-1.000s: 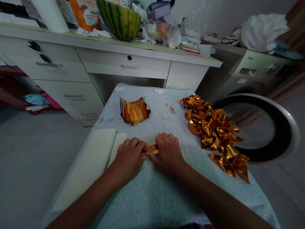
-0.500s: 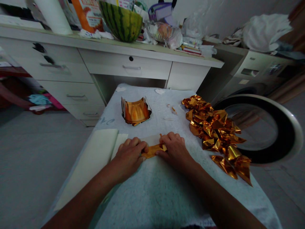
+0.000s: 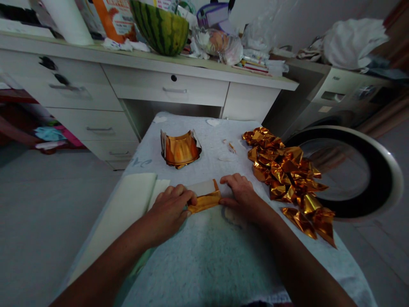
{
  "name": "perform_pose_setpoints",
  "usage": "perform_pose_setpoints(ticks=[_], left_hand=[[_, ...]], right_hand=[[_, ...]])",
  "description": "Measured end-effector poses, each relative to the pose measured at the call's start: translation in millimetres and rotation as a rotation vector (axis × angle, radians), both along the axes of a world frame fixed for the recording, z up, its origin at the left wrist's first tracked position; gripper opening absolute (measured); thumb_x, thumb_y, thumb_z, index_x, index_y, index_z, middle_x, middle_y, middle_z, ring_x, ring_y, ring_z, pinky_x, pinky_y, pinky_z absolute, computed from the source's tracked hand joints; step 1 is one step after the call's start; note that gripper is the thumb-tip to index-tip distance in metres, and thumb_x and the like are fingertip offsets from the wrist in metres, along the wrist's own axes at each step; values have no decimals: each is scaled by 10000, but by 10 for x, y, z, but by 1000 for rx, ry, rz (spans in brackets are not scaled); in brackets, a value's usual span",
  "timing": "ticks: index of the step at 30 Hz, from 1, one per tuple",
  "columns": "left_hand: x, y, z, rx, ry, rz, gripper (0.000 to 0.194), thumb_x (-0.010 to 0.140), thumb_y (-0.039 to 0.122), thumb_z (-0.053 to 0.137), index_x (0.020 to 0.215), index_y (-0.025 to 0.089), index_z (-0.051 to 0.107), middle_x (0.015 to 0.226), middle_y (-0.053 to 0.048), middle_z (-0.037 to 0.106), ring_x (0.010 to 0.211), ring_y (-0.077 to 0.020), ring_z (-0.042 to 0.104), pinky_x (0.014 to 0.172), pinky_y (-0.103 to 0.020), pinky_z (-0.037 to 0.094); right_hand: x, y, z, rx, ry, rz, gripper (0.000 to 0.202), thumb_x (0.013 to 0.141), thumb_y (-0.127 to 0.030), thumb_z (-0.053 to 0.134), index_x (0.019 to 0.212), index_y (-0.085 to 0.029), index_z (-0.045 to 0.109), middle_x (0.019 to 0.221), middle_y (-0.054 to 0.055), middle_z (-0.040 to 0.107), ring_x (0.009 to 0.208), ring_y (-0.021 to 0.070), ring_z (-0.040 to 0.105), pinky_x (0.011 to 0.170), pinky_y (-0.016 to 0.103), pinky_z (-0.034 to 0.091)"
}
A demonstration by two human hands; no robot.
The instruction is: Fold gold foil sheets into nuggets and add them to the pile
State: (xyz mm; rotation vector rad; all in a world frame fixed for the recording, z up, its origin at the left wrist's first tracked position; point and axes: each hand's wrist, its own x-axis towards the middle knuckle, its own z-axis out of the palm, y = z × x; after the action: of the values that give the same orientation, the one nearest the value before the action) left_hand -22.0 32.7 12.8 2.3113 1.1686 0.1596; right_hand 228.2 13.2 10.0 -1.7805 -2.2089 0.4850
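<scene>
A small sheet of gold foil paper (image 3: 204,201) with a white backing lies in front of me, its near edge folded over in a gold strip. My left hand (image 3: 174,207) pinches the strip's left end between thumb and fingers. At the right end, my right hand (image 3: 239,196) has its thumb and fingers apart, the thumb close to the paper's edge. Beyond my hands stands a curved stack of gold foil sheets (image 3: 181,149). To the right is a heap of folded gold foil pieces (image 3: 287,170).
A pale folded sheet (image 3: 128,213) lies along the cloth-covered table's (image 3: 204,256) left side. Small scraps (image 3: 231,147) lie near the foil heap. Behind, a counter with drawers (image 3: 166,83) bears a cut watermelon (image 3: 161,30). A washing machine's open door (image 3: 345,170) is at the right.
My right hand has loosened and moved slightly right off the folded strip, uncovering its right end. My left hand stays on the left end.
</scene>
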Motion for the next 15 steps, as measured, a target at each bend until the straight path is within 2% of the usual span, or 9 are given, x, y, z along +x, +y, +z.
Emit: perform_pose_setpoints(ticks=[5,9,12,15], left_hand=[[-2,-8,60,-20,-8,-18,264,791,136,460,998,251,577,1039,-25,553,989,-233,482,855,-384,387],[-7,-5,72,-21,-4,-41,303,774,105,431,1013,237,563,1043,-34,539,993,-237,472,860,-395,381],[-10,-5,58,13,5,-51,341,728,85,434,1006,234,563,1024,-34,536,978,-238,469,845,-394,377],[3,-14,44,38,6,-54,329,710,105,465,993,238,568,1001,-29,538,961,-239,475,819,-381,380]], right_hand=[[58,-6,29,73,172,4,333,750,-172,701,1008,-185,491,1006,42,536,932,199,502,812,323,403],[-20,-46,120,202,292,71,171,794,-138,622,884,-200,491,942,25,514,921,182,493,811,307,395],[-108,-78,159,177,251,170,111,804,-165,638,864,-202,552,972,33,536,959,197,484,849,331,370],[-158,-87,141,94,143,214,169,770,-190,693,917,-211,612,1022,33,562,973,211,467,849,341,343]])
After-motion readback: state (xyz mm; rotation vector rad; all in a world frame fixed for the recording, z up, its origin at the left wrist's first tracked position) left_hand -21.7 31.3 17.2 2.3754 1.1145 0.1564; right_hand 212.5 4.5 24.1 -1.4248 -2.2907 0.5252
